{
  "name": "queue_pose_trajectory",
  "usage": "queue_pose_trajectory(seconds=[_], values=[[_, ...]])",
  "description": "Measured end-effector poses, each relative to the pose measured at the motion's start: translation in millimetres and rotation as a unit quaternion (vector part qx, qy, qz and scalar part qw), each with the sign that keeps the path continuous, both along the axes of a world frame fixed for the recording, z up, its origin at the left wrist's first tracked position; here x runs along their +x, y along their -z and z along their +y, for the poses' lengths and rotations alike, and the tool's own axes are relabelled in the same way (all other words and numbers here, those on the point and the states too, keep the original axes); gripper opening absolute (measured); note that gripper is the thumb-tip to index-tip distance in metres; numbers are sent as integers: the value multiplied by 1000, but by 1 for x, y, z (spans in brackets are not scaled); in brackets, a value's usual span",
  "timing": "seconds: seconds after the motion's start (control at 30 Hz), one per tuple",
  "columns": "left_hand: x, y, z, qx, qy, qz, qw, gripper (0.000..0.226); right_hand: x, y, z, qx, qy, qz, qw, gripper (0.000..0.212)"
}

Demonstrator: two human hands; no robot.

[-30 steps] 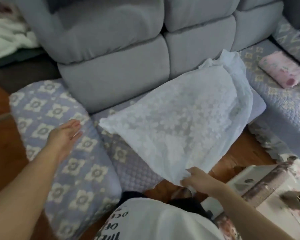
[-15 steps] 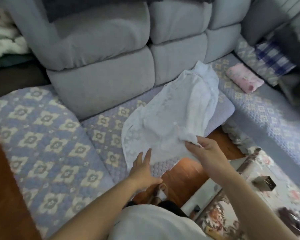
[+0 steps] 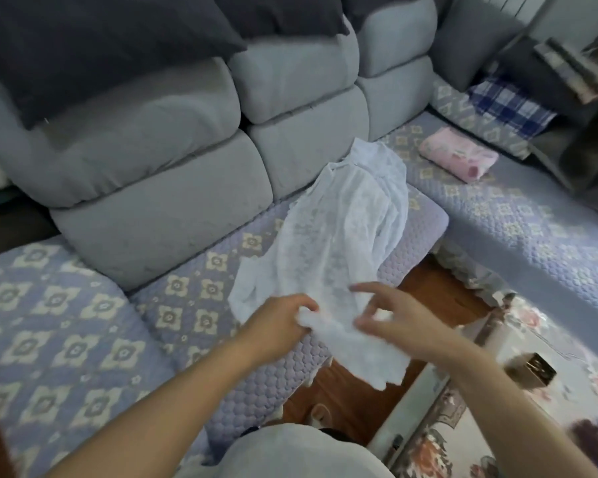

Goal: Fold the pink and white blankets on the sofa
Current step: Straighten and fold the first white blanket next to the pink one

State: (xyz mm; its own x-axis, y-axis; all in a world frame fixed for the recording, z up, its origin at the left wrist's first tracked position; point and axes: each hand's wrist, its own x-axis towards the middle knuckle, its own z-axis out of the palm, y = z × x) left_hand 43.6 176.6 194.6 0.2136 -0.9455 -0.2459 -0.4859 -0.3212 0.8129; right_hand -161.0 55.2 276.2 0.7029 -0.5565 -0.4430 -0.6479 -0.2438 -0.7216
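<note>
A thin white lace blanket (image 3: 342,229) lies crumpled in a long strip across the sofa seat (image 3: 194,305), its near end hanging over the front edge. My left hand (image 3: 277,326) grips the near edge of this blanket, fingers curled into the cloth. My right hand (image 3: 394,319) hovers just right of it over the same edge, fingers spread and loosely bent, blurred by motion; whether it pinches cloth is unclear. A pink blanket (image 3: 458,158) sits folded in a small bundle on the right part of the seat.
Grey back cushions (image 3: 173,160) rise behind the seat, with a dark cushion (image 3: 94,46) on top. A blue plaid pillow (image 3: 511,106) lies far right. A table with a floral cloth (image 3: 532,408) stands at my right, holding a small dark box (image 3: 530,369). Wooden floor (image 3: 353,395) shows between.
The blanket went from spread out to bunched in a narrow strip. My left hand came in from the left armrest and took hold of the near edge; my right hand loosened beside it.
</note>
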Motion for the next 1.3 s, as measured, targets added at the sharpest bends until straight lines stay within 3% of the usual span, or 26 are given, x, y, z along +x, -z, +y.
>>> queue_pose_trajectory(seconds=[0.03, 0.07, 0.13, 0.17, 0.23, 0.27, 0.3, 0.33, 0.4, 0.47, 0.6, 0.67, 0.77, 0.8, 0.87, 0.9, 1.0, 1.07, 1.13, 1.2, 1.23, 1.27, 1.3], values=[[-11, -10, -5, -22, 23, -8, 999, 20, 9, 5, 3, -17, -55, 15, 998, 68], [-24, -20, -9, -46, 29, -17, 998, 19, 17, 11, 7, -37, -104, 22, 994, 78], [-44, -29, -14, -96, 0, -19, 995, 15, 22, 22, 4, -90, -137, -4, 986, 50], [-48, -27, -16, -97, -28, -7, 995, 13, 20, 20, -1, -107, -107, -24, 988, 34], [-47, -10, -17, -27, -72, 40, 996, 38, 9, 9, -15, -108, -10, -62, 992, 34], [-49, 0, -20, 9, -74, 63, 995, 38, 3, -1, -21, -97, 33, -88, 991, 37], [-50, 9, -23, 38, -78, 69, 994, 24, 1, -16, -26, -84, 51, -122, 988, 38], [-53, 13, -29, 53, -89, 68, 992, 8, 0, -30, -30, -80, 50, -148, 984, 36], [-58, 26, -46, 76, -116, 68, 988, 24, 5, -55, -40, -73, 35, -177, 981, 30], [-63, 33, -65, 71, -142, 108, 981, 24, 12, -77, -51, -88, 42, -206, 974, 29], [-59, 27, -85, 29, -170, 99, 980, 30, 20, -112, -85, -118, 202, -332, 914, 35], [-50, 23, -74, -6, -161, 107, 981, 37, 23, -118, -110, -112, 315, -345, 877, 29], [-30, 34, -42, -10, -87, 1, 996, 65, 15, -121, -151, -88, 436, -357, 822, 12], [-17, 38, -28, 24, -58, -66, 996, 65, 7, -121, -160, -71, 455, -365, 809, 12], [24, 49, -9, 104, -45, -159, 981, 39, -9, -118, -170, -58, 472, -366, 800, 12], [57, 56, -4, 136, -88, -179, 971, 23, -17, -114, -168, -55, 477, -346, 806, 9], [167, 50, -8, 184, -257, -235, 919, 27, -22, -89, -144, -15, 447, -273, 852, 16], [223, 18, -16, 165, -319, -290, 887, 32, -20, -78, -112, 12, 420, -270, 866, 20], [261, -28, -25, 90, -355, -375, 852, 30, -24, -70, -76, 46, 410, -275, 868, 30], [292, -69, -29, 17, -354, -427, 832, 27, -24, -57, -35, 139, 363, -253, 886, 33], [310, -79, -28, 4, -348, -436, 830, 28, -16, -52, -11, 244, 308, -235, 889, 25], [326, -81, -21, 14, -339, -432, 836, 31, -4, -42, 10, 357, 266, -237, 864, 14], [342, -78, -8, 45, -316, -438, 840, 35, 5, -26, 30, 400, 223, -218, 862, 18]])
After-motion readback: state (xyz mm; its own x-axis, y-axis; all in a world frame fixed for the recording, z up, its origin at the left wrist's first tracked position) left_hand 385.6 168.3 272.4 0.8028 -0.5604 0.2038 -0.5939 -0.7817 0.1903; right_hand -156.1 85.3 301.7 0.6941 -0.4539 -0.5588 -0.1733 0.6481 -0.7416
